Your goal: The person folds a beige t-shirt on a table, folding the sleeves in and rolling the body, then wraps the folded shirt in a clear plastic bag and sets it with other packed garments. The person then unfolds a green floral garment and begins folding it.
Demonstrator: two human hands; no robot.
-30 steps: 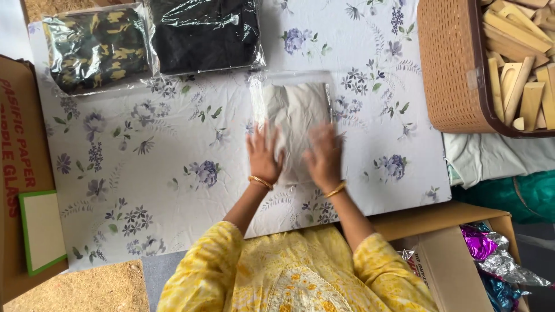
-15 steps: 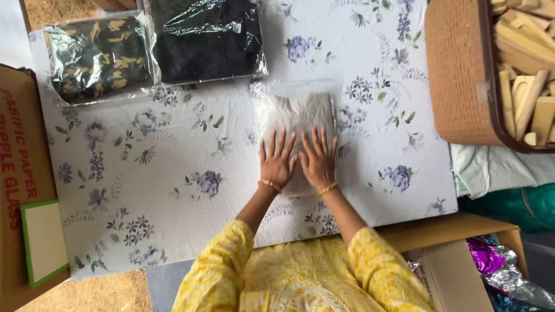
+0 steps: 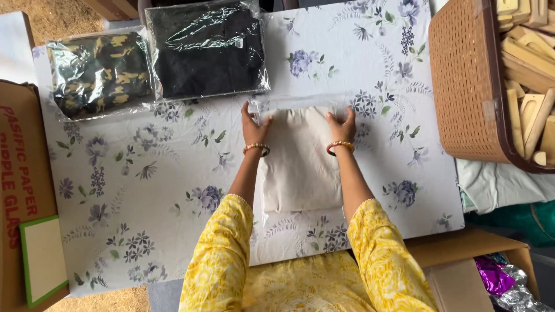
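Head view, packet: a cream folded cloth in a clear plastic bag (image 3: 300,159), lying flat near the middle of the flower-printed table cover (image 3: 144,190), its long side running away from the person.
Head view, bag mouth: the clear film reaches past the cloth at the far end, where it lies flat on the cover.
Head view, left hand (image 3: 253,128): at the far left corner of the packet, fingers curled onto its edge and gripping it.
Head view, right hand (image 3: 342,128): at the far right corner, fingers pinching the edge in the same way.
Head view, wrists: a beaded bangle on each; yellow patterned sleeves below.
Head view, finished packets: a camouflage-print bagged garment (image 3: 98,72) and a black bagged garment (image 3: 205,49), side by side at the far left of the cover.
Head view, basket: a brown woven basket (image 3: 465,81) at the right edge, holding pale wooden pieces (image 3: 529,69).
Head view, boxes: a brown carton (image 3: 17,173) at the left; an open box with purple and silver foil (image 3: 503,283) at lower right.
Change from earlier frames: both hands lay flat together on the packet's middle; they now sit apart at its far corners, and the packet lies nearer the person.
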